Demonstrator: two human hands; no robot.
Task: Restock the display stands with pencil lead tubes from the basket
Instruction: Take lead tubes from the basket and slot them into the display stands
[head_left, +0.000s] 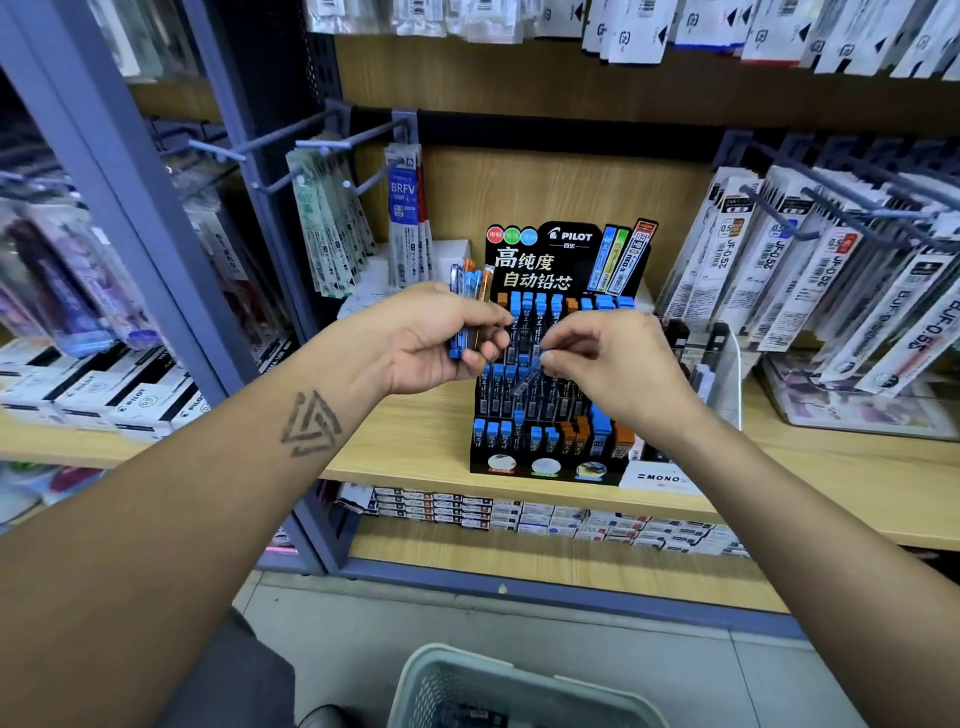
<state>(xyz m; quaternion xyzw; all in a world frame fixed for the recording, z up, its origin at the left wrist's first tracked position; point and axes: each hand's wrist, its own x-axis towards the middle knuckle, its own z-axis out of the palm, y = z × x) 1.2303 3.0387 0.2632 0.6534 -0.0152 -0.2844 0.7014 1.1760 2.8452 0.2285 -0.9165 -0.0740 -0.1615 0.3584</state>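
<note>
My right hand (618, 364) pinches a single blue-capped lead tube (531, 375) by its cap, the tube hanging tilted in front of the middle rows of the black Pilot display stand (558, 358). My left hand (441, 338) has its grip curled round a bundle of lead tubes (470, 306), blue and orange caps poking above my fingers, held just left of the stand's upper rows. The stand sits on the wooden shelf (415, 436), its tiers holding tubes with blue and orange caps. Packaged refills (810, 270) hang from hooks on either side. Down on the floor, the pale basket (519, 686) seems to hold something dark, though I cannot make it out.
</note>
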